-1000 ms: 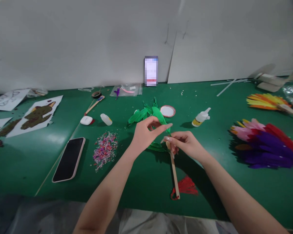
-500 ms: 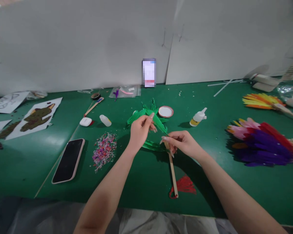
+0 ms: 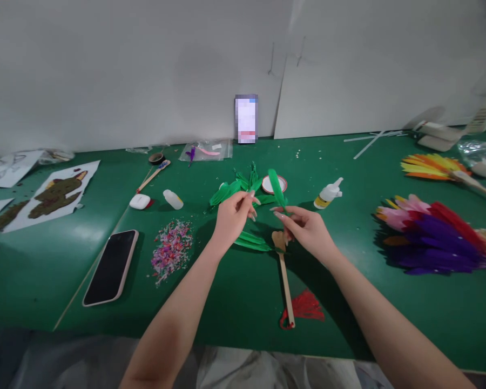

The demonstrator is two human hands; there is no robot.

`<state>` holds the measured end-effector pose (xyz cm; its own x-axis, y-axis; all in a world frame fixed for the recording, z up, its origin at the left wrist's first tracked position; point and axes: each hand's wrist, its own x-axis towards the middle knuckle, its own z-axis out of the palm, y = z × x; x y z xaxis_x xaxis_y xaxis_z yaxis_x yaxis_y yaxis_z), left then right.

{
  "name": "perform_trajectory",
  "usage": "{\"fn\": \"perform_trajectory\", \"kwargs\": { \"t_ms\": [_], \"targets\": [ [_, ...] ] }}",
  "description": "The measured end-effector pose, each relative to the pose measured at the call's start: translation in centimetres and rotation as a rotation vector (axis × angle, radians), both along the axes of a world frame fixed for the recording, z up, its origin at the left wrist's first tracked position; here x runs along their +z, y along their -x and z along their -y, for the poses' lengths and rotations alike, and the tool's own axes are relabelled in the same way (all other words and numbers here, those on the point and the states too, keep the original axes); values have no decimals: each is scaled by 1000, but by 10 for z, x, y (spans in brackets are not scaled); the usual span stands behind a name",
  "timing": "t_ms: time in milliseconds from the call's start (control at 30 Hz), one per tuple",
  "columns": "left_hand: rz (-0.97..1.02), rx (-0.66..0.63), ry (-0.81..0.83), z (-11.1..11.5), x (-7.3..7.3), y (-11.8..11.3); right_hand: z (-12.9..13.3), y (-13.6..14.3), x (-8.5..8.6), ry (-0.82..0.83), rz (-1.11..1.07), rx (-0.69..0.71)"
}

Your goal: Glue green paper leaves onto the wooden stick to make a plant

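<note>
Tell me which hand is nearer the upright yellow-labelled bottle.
Right. The right hand, pinching a green feather, is in front and slightly left of the bottle; the left hand is farther left.

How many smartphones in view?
2. One smartphone, screen dark, lies on the green table at left, beside the pile of colored flakes. The other smartphone, screen lit, stands against the white wall. Any hidden ones can't be ruled out.
</note>
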<state>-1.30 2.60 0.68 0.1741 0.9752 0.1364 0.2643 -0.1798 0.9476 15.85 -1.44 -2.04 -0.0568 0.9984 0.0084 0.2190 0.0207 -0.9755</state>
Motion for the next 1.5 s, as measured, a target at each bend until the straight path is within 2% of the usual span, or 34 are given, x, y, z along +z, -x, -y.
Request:
{"fn": "perform_trajectory", "kwargs": {
  "t_ms": [100, 200, 367, 467, 667, 767, 933, 1033, 1133, 1267, 1500],
  "targets": [
    [-92, -72, 33, -5, -6, 4, -4, -4, -6, -72, 93, -90],
    [-204, -39, -8, -10, -16, 9, -7, -11, -10, -55, 187, -163],
    [-682, 29, -182, -16, -27, 20, -12, -21, -17, -7, 483, -280],
    [-798, 34, -179, -15, -30, 22, -12, -21, -18, 3, 581, -298],
    [-788, 7, -193, -17, -38, 21, -9, -17, -12, -20, 752, -362],
    [-755, 4, -180, -20, -40, 20, -9, -16, -12, -31, 786, -357],
    [-619, 36, -193, -27, -36, 24, -10, -16, -16, 50, 915, -295],
    [-699, 87, -210, -29, -37, 31, -10, -16, -15, 74, 993, -272],
    [-794, 53, -212, -29, -42, 34, -8, -14, -13, 64, 1036, -249],
    [-820, 54, -246, -27, -47, 30, -7, -12, -13, -1, 1005, -236],
    [-782, 45, -287, -29, -50, 27, -5, -9, -17, -173, 777, -284]
  ]
}}
